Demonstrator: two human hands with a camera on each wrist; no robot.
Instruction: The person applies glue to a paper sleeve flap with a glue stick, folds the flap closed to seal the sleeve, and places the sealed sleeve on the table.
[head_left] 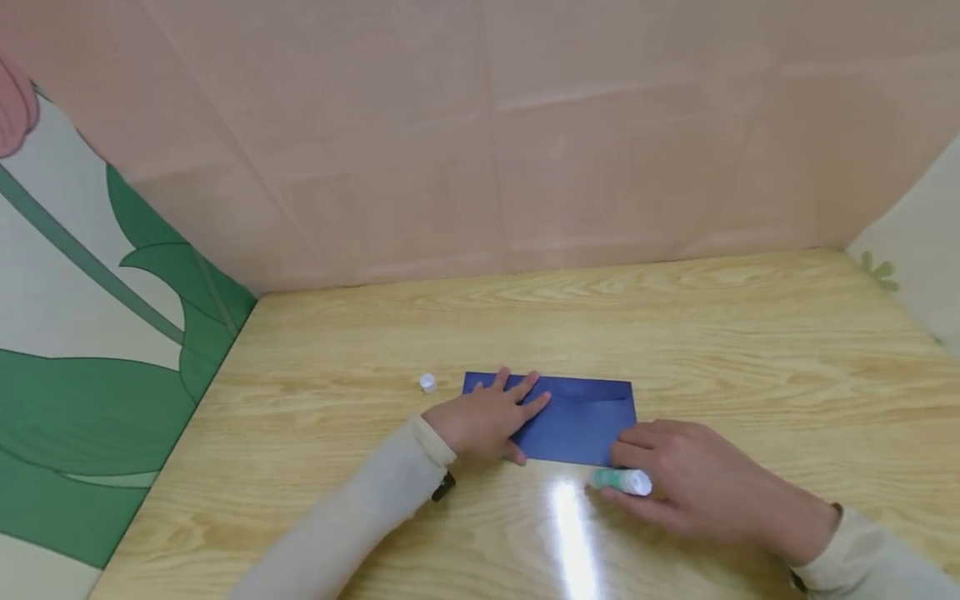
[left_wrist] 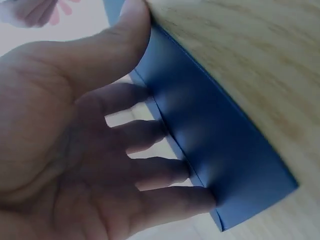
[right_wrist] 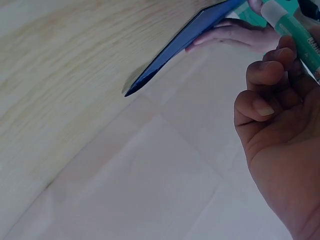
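A dark blue envelope (head_left: 577, 425) lies flat on the table, also seen as a blue strip (left_wrist: 200, 120) in the left wrist view. My left hand (head_left: 483, 417) rests on its left part with the fingers spread; in the left wrist view the fingertips of that hand (left_wrist: 100, 140) touch the blue paper. Beside the envelope's lower right corner, my right hand (head_left: 693, 479) holds a green and white glue stick (head_left: 621, 481) between thumb and curled fingers. The right wrist view shows the glue stick (right_wrist: 295, 37) at the fingers of the right hand (right_wrist: 285, 125).
A small white cap (head_left: 427, 382) sits on the wooden table (head_left: 337, 333), left of the envelope. Behind the table hangs a pinkish sheet (head_left: 450, 150). A green and white patterned panel (head_left: 90, 400) borders the table's left side, and a pale one stands at the right.
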